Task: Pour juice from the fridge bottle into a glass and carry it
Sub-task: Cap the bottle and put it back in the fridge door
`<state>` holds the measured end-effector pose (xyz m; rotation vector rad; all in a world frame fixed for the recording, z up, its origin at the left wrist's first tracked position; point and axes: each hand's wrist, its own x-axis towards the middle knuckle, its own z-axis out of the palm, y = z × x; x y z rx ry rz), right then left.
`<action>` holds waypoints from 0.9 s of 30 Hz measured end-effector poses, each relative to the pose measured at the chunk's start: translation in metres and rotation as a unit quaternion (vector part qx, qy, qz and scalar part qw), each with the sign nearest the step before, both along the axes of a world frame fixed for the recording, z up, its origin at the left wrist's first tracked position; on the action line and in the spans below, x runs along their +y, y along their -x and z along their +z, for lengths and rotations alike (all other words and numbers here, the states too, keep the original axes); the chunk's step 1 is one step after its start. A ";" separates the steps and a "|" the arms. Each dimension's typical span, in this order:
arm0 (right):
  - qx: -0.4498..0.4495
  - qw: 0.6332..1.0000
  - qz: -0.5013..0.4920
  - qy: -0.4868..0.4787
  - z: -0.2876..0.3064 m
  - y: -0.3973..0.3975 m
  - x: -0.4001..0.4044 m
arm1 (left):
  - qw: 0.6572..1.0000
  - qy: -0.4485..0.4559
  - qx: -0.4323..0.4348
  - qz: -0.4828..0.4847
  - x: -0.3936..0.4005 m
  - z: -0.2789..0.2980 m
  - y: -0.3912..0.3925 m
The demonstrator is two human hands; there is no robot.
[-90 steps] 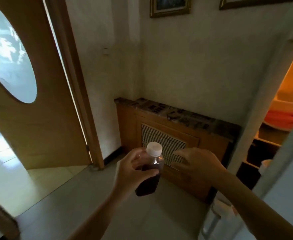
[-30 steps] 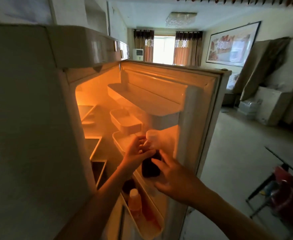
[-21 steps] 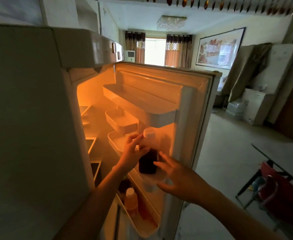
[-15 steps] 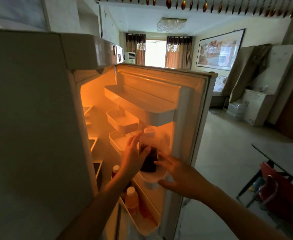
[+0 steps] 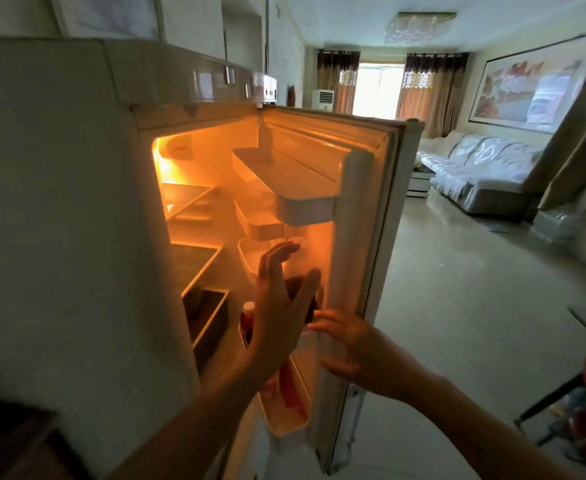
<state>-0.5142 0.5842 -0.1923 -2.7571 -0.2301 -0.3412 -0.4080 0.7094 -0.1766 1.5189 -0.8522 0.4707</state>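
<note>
The juice bottle point(image 5: 307, 289) stood upright in a middle rack of the open fridge door point(image 5: 364, 216), dark liquid in the lower part, pale cap at the top, mostly hidden behind the left hand point(image 5: 277, 313). Left hand was open, fingers spread and raised, palm toward the bottle, thumb across the bottle's dark body; whether thumb actually touched the bottle could not be told, but the grip was not closed around it. Right hand point(image 5: 350, 351) was also open, fingers spread, holding nothing, fingertips just beside the rack edge under the bottle and near the door's inner face. Below that, the bottom door rack point(image 5: 284, 414) held a red-orange packet or bottle, blurred. A red-capped bottle point(image 5: 248, 315) stood just left of the left hand, partly hidden by it. Upper door racks point(image 5: 284, 188) looked white, contents unclear. Fridge interior point(image 5: 194, 209) was lit orange, glass shelves and a drawer visible at left. Fridge outer side wall point(image 5: 59, 220) filled the left of the view. Beyond the door: tiled floor point(image 5: 457, 289), a covered sofa point(image 5: 475, 168) along the right wall, a large framed picture point(image 5: 534, 91) above it, curtained window point(image 5: 378, 88) at the far end, ceiling lamp point(image 5: 419, 26). Red objects at lower right edge, blurred.
</note>
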 end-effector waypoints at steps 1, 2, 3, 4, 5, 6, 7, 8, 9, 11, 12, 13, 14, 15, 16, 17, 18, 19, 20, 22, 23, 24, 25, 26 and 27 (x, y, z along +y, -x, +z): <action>0.006 1.000 0.017 -0.007 -0.001 0.005 -0.006 | 1.000 0.006 -0.022 0.017 -0.005 0.006 0.012; 0.014 0.999 0.039 -0.012 -0.003 0.011 -0.013 | 0.999 0.009 -0.041 0.031 -0.014 0.011 0.023; 0.025 0.998 0.062 -0.012 -0.007 0.017 -0.022 | 0.997 0.013 -0.057 0.042 -0.024 0.015 0.034; 0.037 0.996 0.082 -0.007 -0.013 0.022 -0.031 | 0.996 0.024 -0.065 0.050 -0.036 0.021 0.045; 0.050 0.994 0.097 -0.003 -0.018 0.027 -0.041 | 0.996 0.033 -0.065 0.061 -0.048 0.026 0.055; 0.059 0.992 0.110 -0.001 -0.022 0.032 -0.051 | 0.995 0.039 -0.062 0.073 -0.059 0.030 0.063; 0.068 0.991 0.119 -0.004 -0.025 0.036 -0.059 | 0.993 0.037 -0.061 0.090 -0.069 0.033 0.071; 0.073 0.989 0.126 -0.011 -0.024 0.040 -0.068 | 0.991 0.031 -0.067 0.108 -0.079 0.035 0.077; 0.075 0.989 0.128 -0.021 -0.022 0.044 -0.075 | 0.989 0.021 -0.071 0.125 -0.087 0.035 0.079; 0.075 0.989 0.120 -0.034 -0.022 0.048 -0.088 | 0.984 -0.001 -0.077 0.159 -0.099 0.033 0.077; 0.073 0.991 0.110 -0.037 -0.025 0.049 -0.094 | 0.982 -0.002 -0.072 0.174 -0.101 0.031 0.077; 0.073 0.992 0.095 -0.040 -0.028 0.049 -0.098 | 0.982 0.006 -0.055 0.180 -0.101 0.030 0.079; 0.072 0.993 0.083 -0.046 -0.031 0.048 -0.102 | 0.984 0.019 -0.035 0.176 -0.100 0.030 0.081; 0.071 0.993 0.074 -0.051 -0.035 0.047 -0.104 | 0.984 0.028 -0.015 0.173 -0.098 0.030 0.082; 0.068 0.994 0.067 -0.055 -0.040 0.046 -0.106 | 0.984 0.032 0.001 0.175 -0.096 0.028 0.083; 0.068 0.994 0.059 -0.056 -0.043 0.044 -0.106 | 0.983 0.029 0.011 0.182 -0.095 0.027 0.084; 0.065 0.995 0.051 -0.057 -0.047 0.042 -0.107 | 0.982 0.029 0.012 0.185 -0.093 0.026 0.083; 0.067 0.995 0.041 -0.059 -0.052 0.039 -0.107 | 0.982 0.031 0.009 0.188 -0.091 0.025 0.083; 0.073 0.995 0.030 -0.066 -0.057 0.036 -0.107 | 0.981 0.034 0.006 0.191 -0.089 0.025 0.083; 0.090 0.992 0.013 -0.083 -0.068 0.031 -0.107 | 0.979 0.039 0.013 0.202 -0.082 0.024 0.083; 0.097 0.991 0.009 -0.087 -0.072 0.028 -0.105 | 0.977 0.039 0.013 0.208 -0.077 0.022 0.081; 0.104 0.991 0.010 -0.086 -0.077 0.025 -0.104 | 0.975 0.035 0.009 0.217 -0.070 0.020 0.079; 0.107 0.991 0.017 -0.082 -0.082 0.021 -0.101 | 0.972 0.024 0.005 0.233 -0.063 0.017 0.077; 0.111 0.990 0.026 -0.077 -0.086 0.017 -0.098 | 0.969 0.006 -0.002 0.249 -0.055 0.015 0.075; 0.116 0.990 0.035 -0.072 -0.089 0.012 -0.094 | 0.964 -0.015 -0.017 0.264 -0.046 0.012 0.073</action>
